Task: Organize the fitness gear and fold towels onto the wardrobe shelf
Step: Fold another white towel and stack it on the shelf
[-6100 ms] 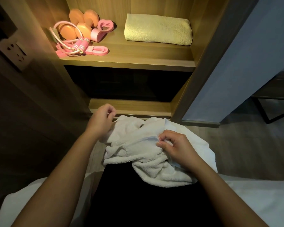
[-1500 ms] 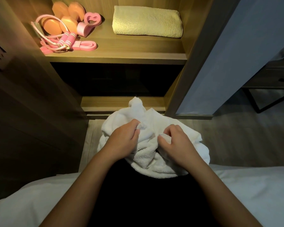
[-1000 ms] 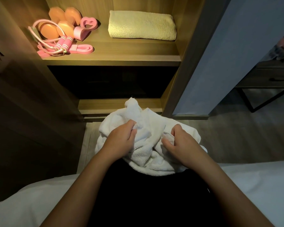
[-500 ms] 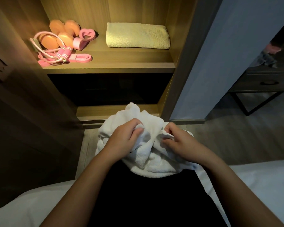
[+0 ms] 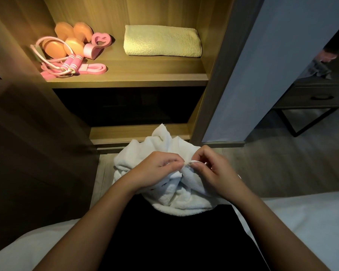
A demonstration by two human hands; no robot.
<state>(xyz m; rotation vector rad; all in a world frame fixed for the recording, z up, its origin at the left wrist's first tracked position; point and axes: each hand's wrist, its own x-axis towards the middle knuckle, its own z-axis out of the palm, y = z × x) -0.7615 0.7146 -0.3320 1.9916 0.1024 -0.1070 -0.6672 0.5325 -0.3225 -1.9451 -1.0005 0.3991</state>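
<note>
White towel (image 5: 176, 194) is bunched in a loose heap on the person's lap, over dark clothing, just in front of the open wardrobe. Not folded: thick terry, lots of creases, one corner sticking up at the far side, a rounded hem hanging toward the body.

Left hand (image 5: 155, 171) fingers curled, pinching a fold of the towel between thumb and fingertips. Right hand (image 5: 209, 169) does the same, thumb and forefinger nipped on a thin edge. The two pinch points nearly touch, mid-heap near the top.

Lit wardrobe shelf (image 5: 137, 79), above and beyond the lap:
- yellow towel (image 5: 161, 41) on the right side, folded into a neat flat rectangle, lying flush on the board near the back
- left side: orange dumbbells (image 5: 67, 41), pink jump rope (image 5: 67, 64) looped over them with handles side by side, pink heart-shaped grip ring (image 5: 98, 45), pink resistance band (image 5: 95, 68) flat toward the front edge

Gear is clustered and touching, well apart from the yellow towel.

White bedding (image 5: 309, 222) on both sides of the lap.
</note>
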